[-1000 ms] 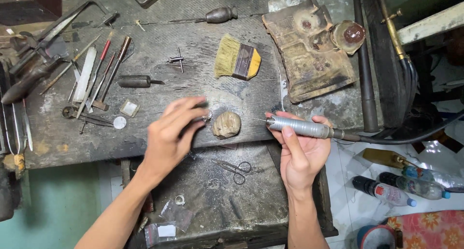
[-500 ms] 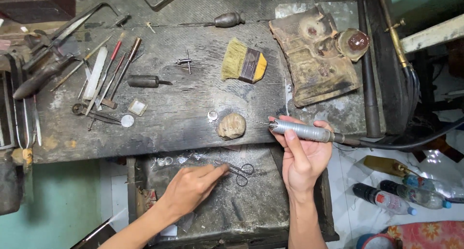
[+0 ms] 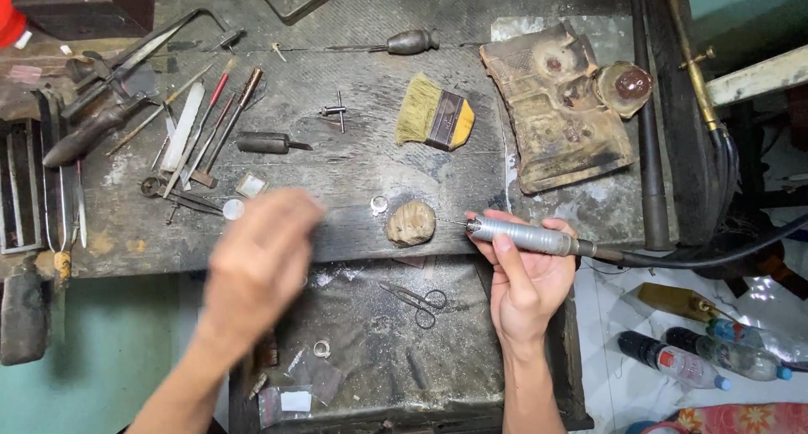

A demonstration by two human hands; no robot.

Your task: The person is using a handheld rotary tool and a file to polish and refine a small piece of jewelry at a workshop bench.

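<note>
Scarred workbench (image 3: pixel 353 173): a rotary handpiece (image 3: pixel 526 236) is grasped by the right hand (image 3: pixel 526 287), its tip at three o'clock of a tan lump (image 3: pixel 411 223). Left hand (image 3: pixel 257 266) is blurred; grip cannot be told.

**Bare arms, bare hands**

Both forearms come up from the bottom edge uncovered, no sleeves showing. Left hand (image 3: pixel 257 261) is a soft blur, details lost. Right hand (image 3: pixel 526 278) is sharp: slim fingers (image 3: pixel 503 250), short nails, no glove.

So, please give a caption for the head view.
Right hand grips a rotary handpiece beside a tan lump; blurred left hand above the workbench.
</note>
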